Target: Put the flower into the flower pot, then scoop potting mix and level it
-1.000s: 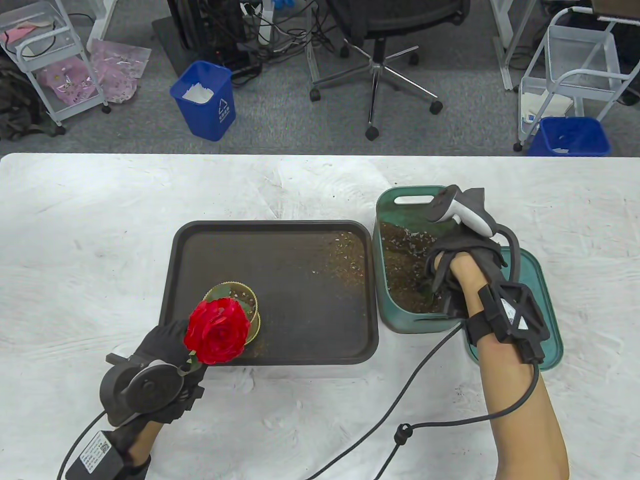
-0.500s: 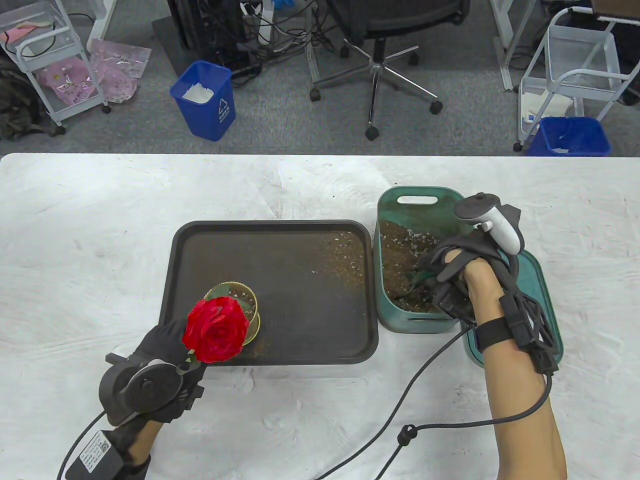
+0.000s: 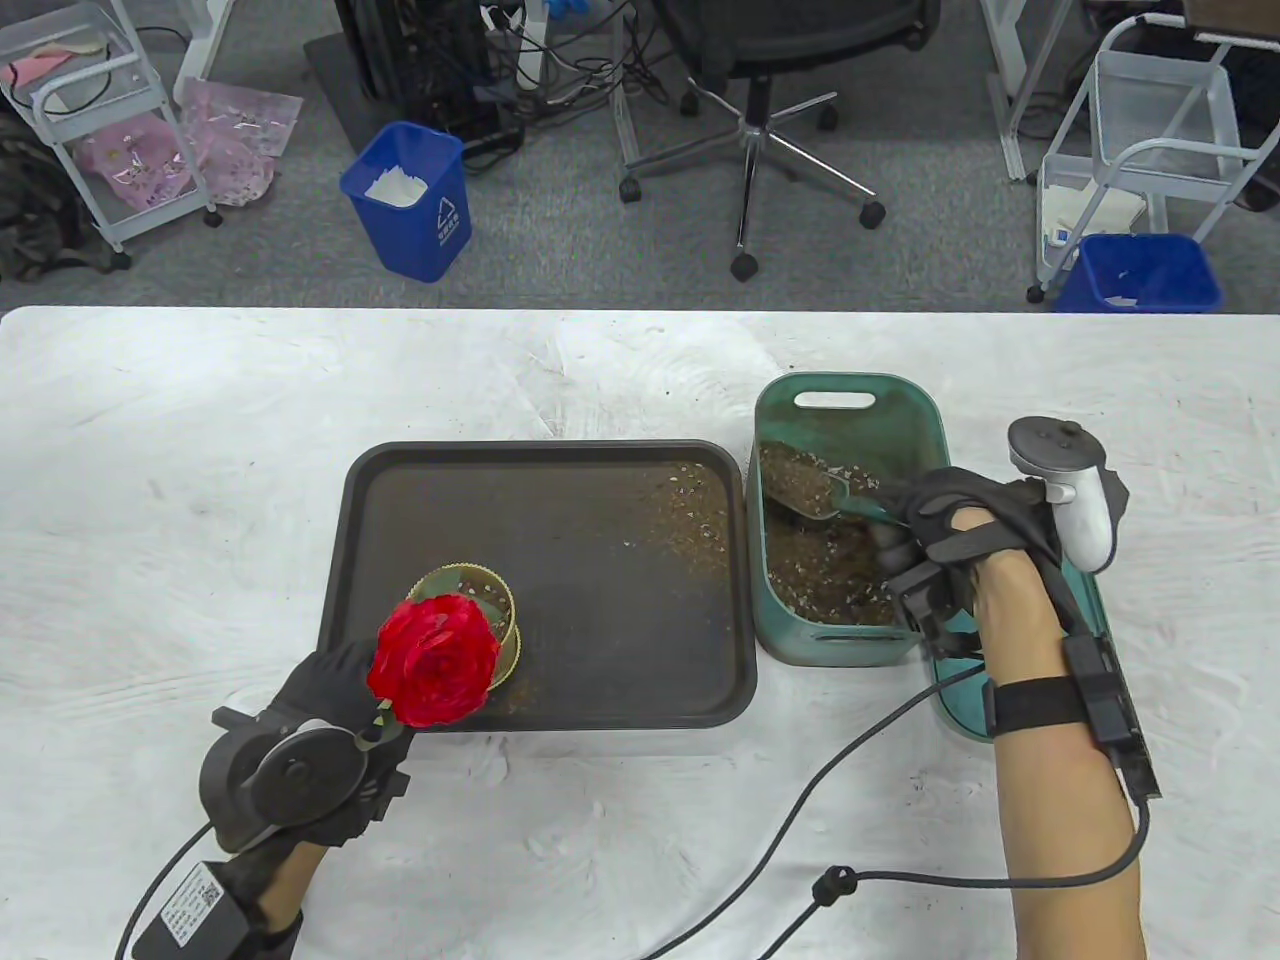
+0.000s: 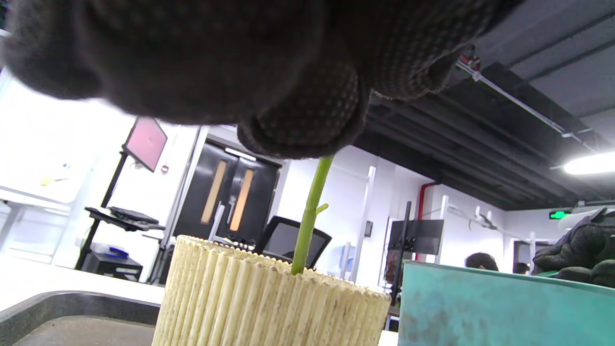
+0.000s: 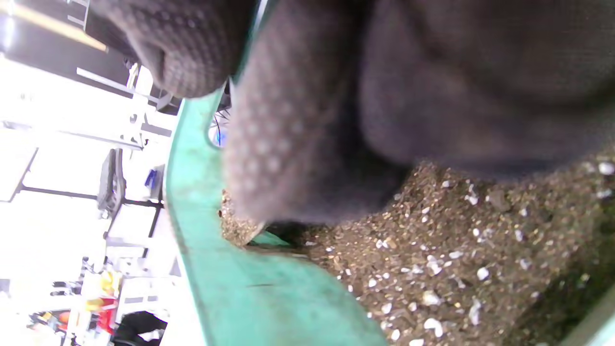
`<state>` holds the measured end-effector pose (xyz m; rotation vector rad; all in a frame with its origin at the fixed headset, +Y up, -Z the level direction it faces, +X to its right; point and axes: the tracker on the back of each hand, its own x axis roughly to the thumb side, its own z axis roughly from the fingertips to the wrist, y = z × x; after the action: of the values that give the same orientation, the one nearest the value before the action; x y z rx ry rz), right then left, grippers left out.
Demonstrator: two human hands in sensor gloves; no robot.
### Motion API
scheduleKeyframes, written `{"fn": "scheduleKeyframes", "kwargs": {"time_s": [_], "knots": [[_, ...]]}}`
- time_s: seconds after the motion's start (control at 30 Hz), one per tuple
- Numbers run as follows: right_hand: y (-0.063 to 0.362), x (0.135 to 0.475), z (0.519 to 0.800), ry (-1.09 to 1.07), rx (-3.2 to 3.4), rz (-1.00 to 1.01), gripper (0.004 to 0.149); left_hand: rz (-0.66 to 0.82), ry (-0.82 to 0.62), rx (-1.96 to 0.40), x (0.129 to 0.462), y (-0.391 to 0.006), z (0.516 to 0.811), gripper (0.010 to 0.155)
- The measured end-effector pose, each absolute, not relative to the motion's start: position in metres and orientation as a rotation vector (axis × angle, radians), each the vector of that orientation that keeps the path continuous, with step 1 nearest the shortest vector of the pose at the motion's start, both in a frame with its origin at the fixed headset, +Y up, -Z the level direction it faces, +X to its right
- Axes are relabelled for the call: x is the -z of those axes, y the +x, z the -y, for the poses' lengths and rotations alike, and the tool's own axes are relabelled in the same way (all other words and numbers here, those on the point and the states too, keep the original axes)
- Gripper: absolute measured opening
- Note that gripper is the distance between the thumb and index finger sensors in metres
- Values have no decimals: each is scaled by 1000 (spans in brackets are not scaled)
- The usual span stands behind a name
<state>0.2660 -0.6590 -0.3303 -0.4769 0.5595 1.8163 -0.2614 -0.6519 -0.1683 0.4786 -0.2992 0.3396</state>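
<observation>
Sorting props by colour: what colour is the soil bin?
Green-teal bin, clearest in the table view.

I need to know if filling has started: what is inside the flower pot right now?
The flower's green stem drops inside the ribbed flower pot, held upright by the left hand. The red bloom covers most of the opening, so whether potting mix is inside cannot be seen.

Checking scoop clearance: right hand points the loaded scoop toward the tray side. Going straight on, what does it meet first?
Likely the green bin's left wall: the right hand holds the scoop inside it, over the potting mix. The scoop's height against the rim is unclear; if it clears, the black tray comes next.
</observation>
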Motion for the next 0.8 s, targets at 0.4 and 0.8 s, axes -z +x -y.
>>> {"fn": "scheduleKeyframes", "kwargs": {"time_s": [0.4,0.8], "knots": [[267,306,645,-381,-1691,-418,50,296,479,-343,168,-261,652,44],[180,284,641,-124,-1541,-489,52,292,480,-343,168,-261,652,44]]}}
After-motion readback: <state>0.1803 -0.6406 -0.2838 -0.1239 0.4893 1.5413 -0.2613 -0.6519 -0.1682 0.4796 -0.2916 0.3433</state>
